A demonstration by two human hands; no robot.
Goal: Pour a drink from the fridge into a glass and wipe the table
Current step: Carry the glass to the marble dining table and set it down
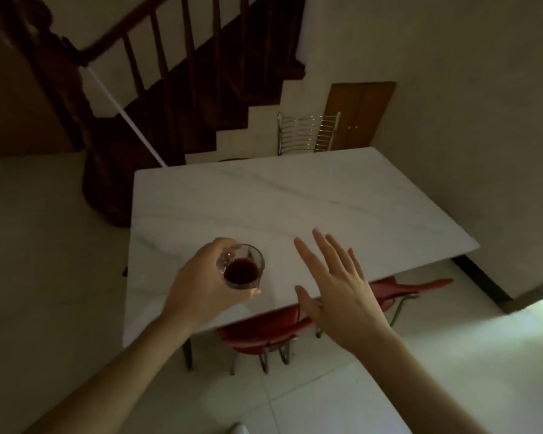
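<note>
A clear glass [242, 267] with dark red drink in its lower part is held over the near left part of the white marble table [279, 208]. My left hand [201, 283] is wrapped around the glass from the left side. My right hand [336, 286] hovers flat over the table's near edge to the right of the glass, fingers spread and holding nothing. Whether the glass rests on the tabletop or is just above it, I cannot tell.
Two red chairs [264, 333] are tucked under the table's near side. A metal-backed chair [308, 133] stands at the far side. A dark wooden staircase [176, 89] rises at the back left; a small wooden door [361, 114] is in the far wall. White floor tiles lie below.
</note>
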